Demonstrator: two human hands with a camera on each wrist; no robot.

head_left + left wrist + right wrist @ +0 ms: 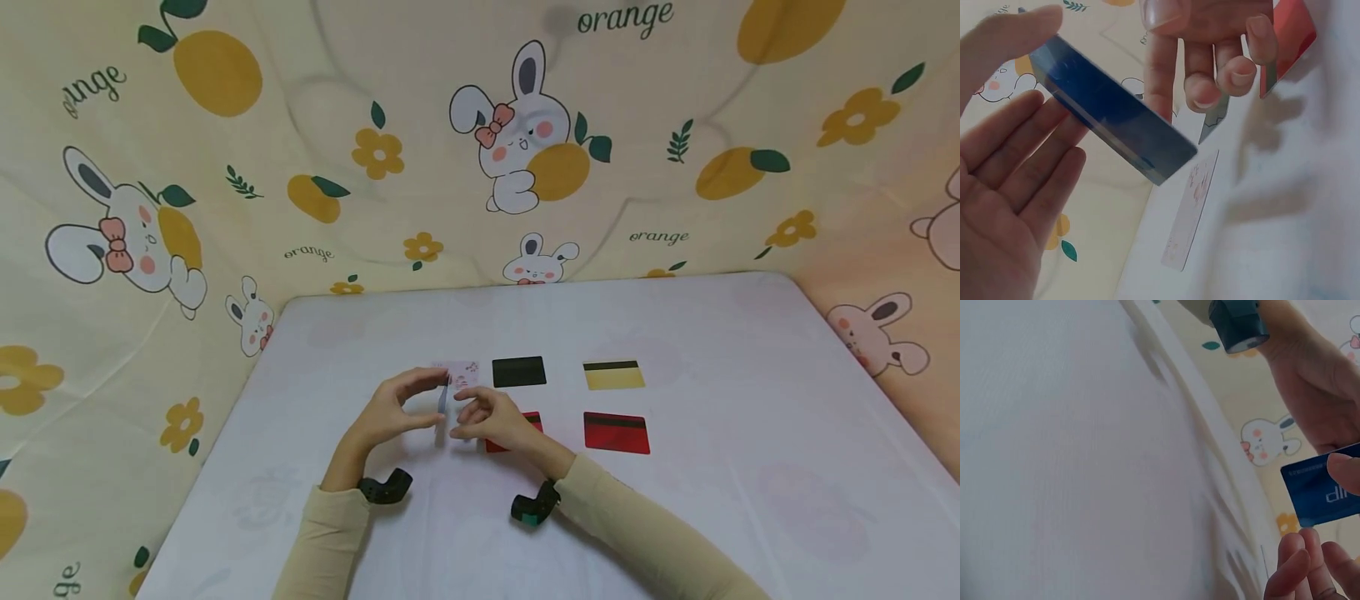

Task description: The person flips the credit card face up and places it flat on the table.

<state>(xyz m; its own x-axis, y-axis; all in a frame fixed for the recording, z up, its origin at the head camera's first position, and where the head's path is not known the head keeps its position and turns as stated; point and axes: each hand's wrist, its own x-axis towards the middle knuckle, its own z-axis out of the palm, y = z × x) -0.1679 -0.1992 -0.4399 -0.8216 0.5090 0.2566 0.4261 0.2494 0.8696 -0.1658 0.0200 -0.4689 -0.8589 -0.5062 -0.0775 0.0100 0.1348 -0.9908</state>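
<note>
A blue card [443, 400] stands on edge above the white table, pinched between the thumb and fingers of my left hand [390, 415]. In the left wrist view the blue card [1107, 112] tilts, its long edge facing the camera. Pale lettering shows on the card [1319, 490] in the right wrist view, with the left thumb over part of it. Just to the right of it is my right hand [495, 419], fingers loosely bent and holding nothing. Its fingertips [1294, 565] come close to the card's lower edge. A pale pink patterned card [467, 372] lies behind, partly hidden by the left hand.
A black card [519, 372] and a gold card [614, 377] with a dark stripe lie along the back. Nearer, one red card [617, 433] lies at the right; another red card [535, 420] is partly covered by the right hand. A patterned cloth [420, 208] hangs behind the table.
</note>
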